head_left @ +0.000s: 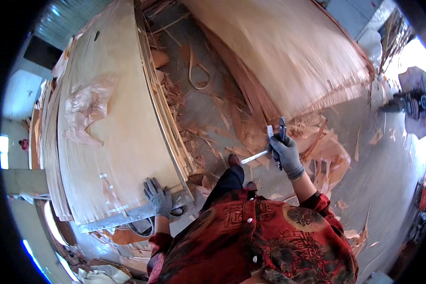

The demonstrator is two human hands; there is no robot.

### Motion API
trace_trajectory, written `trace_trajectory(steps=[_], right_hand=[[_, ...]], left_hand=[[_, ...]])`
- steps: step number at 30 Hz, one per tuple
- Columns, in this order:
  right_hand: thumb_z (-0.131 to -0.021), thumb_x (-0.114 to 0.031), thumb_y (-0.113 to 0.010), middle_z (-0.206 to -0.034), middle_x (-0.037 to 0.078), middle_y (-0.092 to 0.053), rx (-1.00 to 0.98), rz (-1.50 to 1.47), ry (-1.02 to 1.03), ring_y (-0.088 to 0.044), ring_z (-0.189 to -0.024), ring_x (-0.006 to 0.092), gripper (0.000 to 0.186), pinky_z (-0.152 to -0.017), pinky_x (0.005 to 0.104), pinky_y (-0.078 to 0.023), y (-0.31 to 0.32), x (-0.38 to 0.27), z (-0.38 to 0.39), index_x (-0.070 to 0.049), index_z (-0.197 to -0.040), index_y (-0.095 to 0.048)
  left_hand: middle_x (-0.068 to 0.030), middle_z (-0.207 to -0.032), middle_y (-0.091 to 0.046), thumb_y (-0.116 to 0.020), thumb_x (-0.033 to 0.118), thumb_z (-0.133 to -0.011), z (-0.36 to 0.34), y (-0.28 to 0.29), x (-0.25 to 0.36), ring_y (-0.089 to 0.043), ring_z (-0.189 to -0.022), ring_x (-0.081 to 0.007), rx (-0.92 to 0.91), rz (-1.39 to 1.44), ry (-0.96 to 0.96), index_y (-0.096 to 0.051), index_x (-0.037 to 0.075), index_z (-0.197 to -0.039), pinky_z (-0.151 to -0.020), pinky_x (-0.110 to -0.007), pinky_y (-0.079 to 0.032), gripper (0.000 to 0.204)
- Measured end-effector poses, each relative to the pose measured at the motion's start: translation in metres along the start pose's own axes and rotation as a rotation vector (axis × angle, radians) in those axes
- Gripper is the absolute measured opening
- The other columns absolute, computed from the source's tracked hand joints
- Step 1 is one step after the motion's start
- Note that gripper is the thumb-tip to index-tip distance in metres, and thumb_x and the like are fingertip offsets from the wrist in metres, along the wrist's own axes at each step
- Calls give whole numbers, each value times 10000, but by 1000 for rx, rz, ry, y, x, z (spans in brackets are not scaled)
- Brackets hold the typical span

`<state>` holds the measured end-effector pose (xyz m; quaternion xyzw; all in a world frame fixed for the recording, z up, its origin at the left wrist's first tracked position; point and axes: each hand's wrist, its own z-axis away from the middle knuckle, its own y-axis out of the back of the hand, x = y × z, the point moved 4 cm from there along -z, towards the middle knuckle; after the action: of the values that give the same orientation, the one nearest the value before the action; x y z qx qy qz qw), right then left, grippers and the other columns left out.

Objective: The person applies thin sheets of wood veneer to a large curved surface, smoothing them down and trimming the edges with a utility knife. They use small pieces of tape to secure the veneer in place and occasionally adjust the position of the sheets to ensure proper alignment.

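- Closest is the person's red-and-black patterned shirt (270, 236), with dark shoes (234, 161) below it.
- The left hand (160, 199), in a grey glove, rests on the near right corner of a stack of pale wood sheets (128, 146); its fingers are spread apart and grip nothing.
- The right hand (287, 155), gloved alike, is to the right of that stack, well apart from it, its fingers closed around a dark hand tool (282, 127) that points away from the body.
- A narrow white strip (254, 157) juts left from this same hand; how it is gripped I cannot tell.
- On the stack, small white pieces (111, 187) lie toward the near edge, and a torn, thin brownish sheet (91, 106) lies farther back.
- Beyond the right hand, brown scraps (333, 158) litter the grey floor (378, 170).
- Farther off stands a second stack (293, 52) of reddish-tan sheets.
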<state>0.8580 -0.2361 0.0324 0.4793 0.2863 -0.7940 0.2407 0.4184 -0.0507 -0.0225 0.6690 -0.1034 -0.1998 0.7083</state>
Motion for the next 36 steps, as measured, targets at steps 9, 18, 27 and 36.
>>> trace_trajectory(steps=[9,18,27,36], right_hand=[[-881,-164,-526,-616,19,-554,50,163,9,-390,-390,34,129,-340,190,-297,-8,-56,-171,-52,-843,-575],[-883,-159,-516,-612,22,-558,-10,174,35,-377,-389,35,140,-357,189,-296,-70,-123,-332,-64,-792,-567],[-862,-187,-554,-622,27,-563,42,214,84,-391,-395,43,144,-356,194,-318,-120,-184,-559,-57,-812,-588],[-866,-179,-561,-647,39,-603,-325,218,59,-427,-405,40,125,-356,188,-322,-325,-257,-794,-69,-808,-574]], left_hand=[[-245,-1397,-243,-527,273,-837,-91,45,19,-29,-1329,-431,190,299,400,-81,-85,-1363,-1071,-504,-48,776],[-269,-1377,-264,-574,316,-821,-337,79,28,-44,-1328,-425,451,339,319,-72,-82,-1361,-1067,-485,-103,838],[-241,-1422,-185,-484,334,-834,-473,47,26,-130,-1326,-393,199,68,577,-231,0,-1368,-1080,-483,-84,679],[-230,-1428,-174,-558,179,-803,-505,60,16,-309,-1269,-331,364,129,935,-171,-17,-1381,-1036,-410,-241,723]])
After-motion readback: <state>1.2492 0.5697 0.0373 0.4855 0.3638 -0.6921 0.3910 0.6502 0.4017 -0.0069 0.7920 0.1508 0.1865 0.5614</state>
